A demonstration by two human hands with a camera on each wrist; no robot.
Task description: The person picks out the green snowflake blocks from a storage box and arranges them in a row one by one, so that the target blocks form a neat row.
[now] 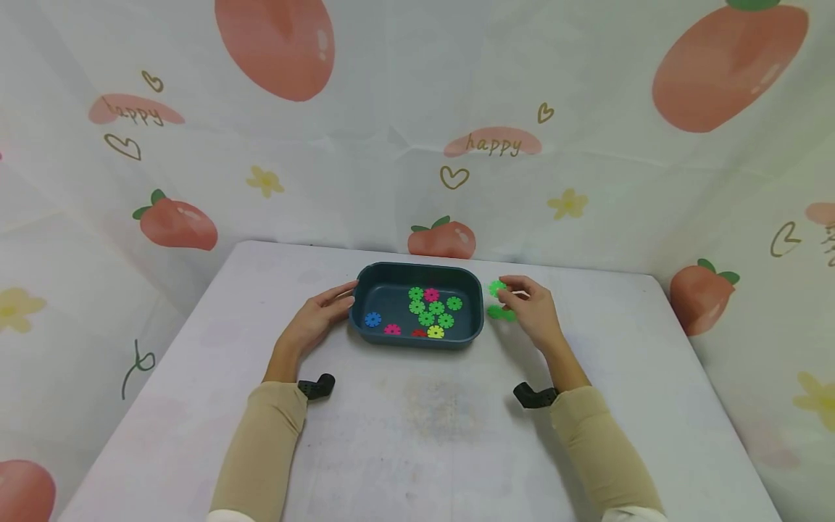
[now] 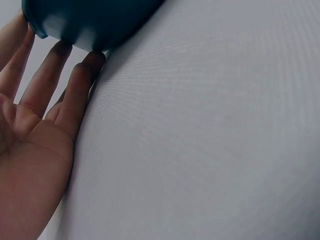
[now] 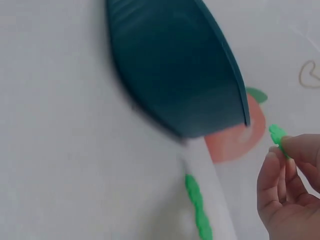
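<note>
A dark teal plastic bin (image 1: pixel 416 342) stands on the table, holding several notched plastic discs in green, pink, blue, red and yellow. At its left end my left hand (image 1: pixel 317 317) touches the wall with fairly straight fingers; the left wrist view shows the fingertips (image 2: pixel 62 46) against the bin (image 2: pixel 95 22). Off the bin's right end, my right hand (image 1: pixel 531 312) pinches a green notched disc (image 1: pixel 497 288) between thumb and fingers, raised above the table. Below that hand lie green discs (image 1: pixel 501 313), partly hidden in the head view; the right wrist view shows these green pieces (image 3: pixel 198 207) almost edge-on.
The white table (image 1: pixel 417 435) reaches back to a hanging cloth (image 1: pixel 391 181) printed with fruit, flowers and hearts. Black wrist mounts (image 1: pixel 316 386) sit on both forearms, close over the tabletop.
</note>
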